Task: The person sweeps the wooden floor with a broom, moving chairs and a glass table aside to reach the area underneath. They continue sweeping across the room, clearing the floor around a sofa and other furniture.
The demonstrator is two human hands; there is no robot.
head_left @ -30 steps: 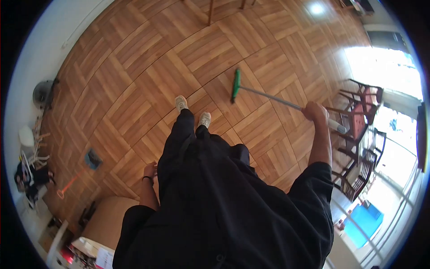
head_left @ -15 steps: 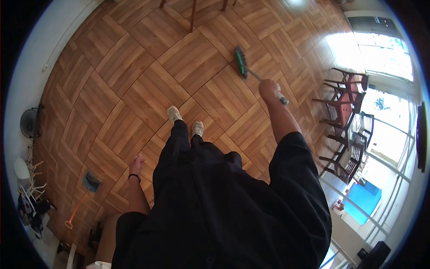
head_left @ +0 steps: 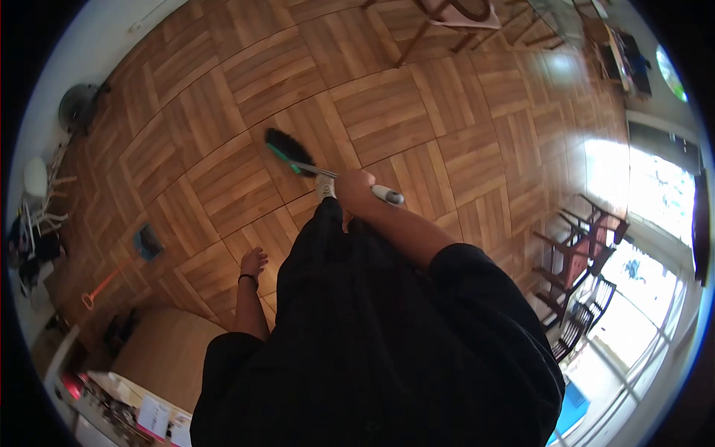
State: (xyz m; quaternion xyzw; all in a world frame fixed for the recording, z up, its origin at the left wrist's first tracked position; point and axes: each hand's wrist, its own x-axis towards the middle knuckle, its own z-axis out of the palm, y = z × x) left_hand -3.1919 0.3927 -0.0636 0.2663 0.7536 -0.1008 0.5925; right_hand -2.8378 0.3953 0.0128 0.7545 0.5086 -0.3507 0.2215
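My right hand [head_left: 353, 188] is closed around the grey-white handle of a broom [head_left: 278, 153], in front of my body. The broom's green head with dark bristles rests on the wooden floor, left of the hand and just beyond my light shoe [head_left: 323, 186]. Lower and to the left hangs my left hand [head_left: 254, 262], empty, its fingers loosely bent and apart, a dark band on the wrist. A dustpan [head_left: 148, 241] with an orange handle lies on the floor to the left of that hand.
A wooden chair [head_left: 462, 16] stands ahead. Several dark chairs [head_left: 577, 257] are along the glass front at right. A black fan [head_left: 80, 109] and a white chair [head_left: 36, 176] are by the left wall. A brown counter [head_left: 165, 350] is at lower left.
My right hand has swung the broom leftward, from the right side to in front of my feet. The view has turned right, and my left hand's fingers have loosened.
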